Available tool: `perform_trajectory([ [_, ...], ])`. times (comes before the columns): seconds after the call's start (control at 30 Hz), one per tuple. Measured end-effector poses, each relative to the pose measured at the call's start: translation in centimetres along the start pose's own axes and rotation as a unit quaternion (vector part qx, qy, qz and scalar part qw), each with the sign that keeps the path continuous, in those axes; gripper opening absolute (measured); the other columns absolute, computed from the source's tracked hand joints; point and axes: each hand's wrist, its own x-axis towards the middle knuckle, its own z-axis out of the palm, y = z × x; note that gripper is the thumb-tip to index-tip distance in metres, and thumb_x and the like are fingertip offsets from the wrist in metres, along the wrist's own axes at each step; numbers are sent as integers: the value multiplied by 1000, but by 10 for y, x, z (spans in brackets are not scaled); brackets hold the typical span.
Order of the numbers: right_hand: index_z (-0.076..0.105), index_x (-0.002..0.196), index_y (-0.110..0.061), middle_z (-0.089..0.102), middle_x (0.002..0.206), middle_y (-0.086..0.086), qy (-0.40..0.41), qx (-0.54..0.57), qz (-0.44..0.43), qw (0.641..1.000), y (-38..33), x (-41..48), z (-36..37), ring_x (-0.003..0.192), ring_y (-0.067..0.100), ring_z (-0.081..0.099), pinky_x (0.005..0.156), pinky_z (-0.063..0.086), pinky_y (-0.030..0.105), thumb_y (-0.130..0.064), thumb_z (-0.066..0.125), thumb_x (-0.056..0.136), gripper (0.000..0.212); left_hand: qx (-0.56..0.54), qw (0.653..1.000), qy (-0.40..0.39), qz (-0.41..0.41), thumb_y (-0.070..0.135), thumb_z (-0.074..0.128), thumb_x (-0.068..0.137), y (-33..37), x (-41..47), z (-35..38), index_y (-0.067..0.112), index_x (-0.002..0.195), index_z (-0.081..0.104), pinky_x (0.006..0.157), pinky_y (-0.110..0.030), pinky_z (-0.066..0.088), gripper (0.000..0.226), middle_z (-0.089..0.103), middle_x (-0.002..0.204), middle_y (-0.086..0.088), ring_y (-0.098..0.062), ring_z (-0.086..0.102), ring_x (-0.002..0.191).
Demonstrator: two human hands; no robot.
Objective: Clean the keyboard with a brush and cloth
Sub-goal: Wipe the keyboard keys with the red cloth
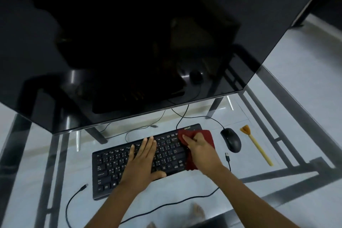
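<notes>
Keyboard (137, 161): we see it lying black and flat on the glass table (288, 109), just in front of the dark monitor (129, 42).
Left hand (142, 161): our fingers lie open and flat across the middle keys, steadying the board.
Right hand (201, 152): our fingers are closed on the red cloth (207, 136), pressed over the right end of the keys.
Brush (256, 144): it lies idle, well apart, beyond the mouse (231, 139).
Progress: we judge wiping is underway at the right end; we cannot tell whether brushing is done.
Surface: clear glass on a dark frame, loose cables trailing.
Room: pale tiled floor shows through; dim light.
</notes>
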Motion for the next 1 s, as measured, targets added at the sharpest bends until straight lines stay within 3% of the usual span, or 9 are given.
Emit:
perform_trajectory([
  [0.03,57,101,-35,67,104,0,8,38,-2,999,5,-2,1,84,19,69,71,61,39,-40,62,90,13,2,1000,4,1,90,12,58,0,0,0,25,144,-22,116,-42,-19,113,-26,155,9,-8,-30,141],
  [0.1,57,91,-21,71,84,0,18,55,13,998,12,-1,-6,75,15,71,68,60,36,-46,63,89,26,4,1000,13,0,95,4,56,2,2,3,24,146,-20,112,-40,-23,117,-23,157,8,-6,-31,140],
  [0.27,54,136,-25,47,104,-3,67,72,11,995,53,-2,-41,86,11,53,85,47,19,-20,47,102,36,-26,999,43,12,93,16,67,56,17,-1,20,152,-10,112,-36,-23,114,-18,157,7,-9,-23,144],
  [0.37,49,140,-28,43,104,-3,102,81,33,991,91,-9,-80,85,12,50,78,39,6,-17,43,103,40,-38,998,39,15,87,13,73,107,41,-3,21,152,-13,113,-38,-22,106,-22,156,7,-9,-26,142],
  [0.6,44,130,-52,50,100,-1,57,16,34,998,169,-23,-157,71,14,59,59,50,24,-23,44,94,47,-34,998,50,6,89,-9,67,165,90,10,20,153,-7,115,-39,-19,110,-19,157,10,-6,-25,142],
  [0.67,47,114,-45,62,92,5,68,-60,62,994,193,-23,-164,69,22,67,57,58,30,-46,50,94,20,-26,999,47,0,88,-9,67,171,98,11,19,153,-6,114,-38,-20,110,-19,157,9,-7,-25,142],
  [0.73,45,106,-32,66,81,10,66,-62,110,990,222,-23,-154,62,25,69,50,59,29,-62,50,90,35,-18,999,40,-11,85,-3,71,174,103,12,18,153,-6,114,-39,-19,106,-21,157,8,-7,-26,142],
  [0.87,59,105,-34,65,90,-2,43,-67,116,990,257,-32,-116,69,21,67,56,60,41,-49,55,92,20,-12,999,23,-19,85,-3,72,176,109,18,17,153,-5,115,-41,-17,105,-21,157,6,-10,-25,143],
  [1.0,55,129,-33,57,114,-7,42,-45,145,988,259,-35,-103,88,11,60,77,58,24,-27,59,96,34,2,1000,9,-23,86,-18,63,175,108,21,18,151,-12,115,-42,-19,111,-25,156,5,-10,-29,141],
])
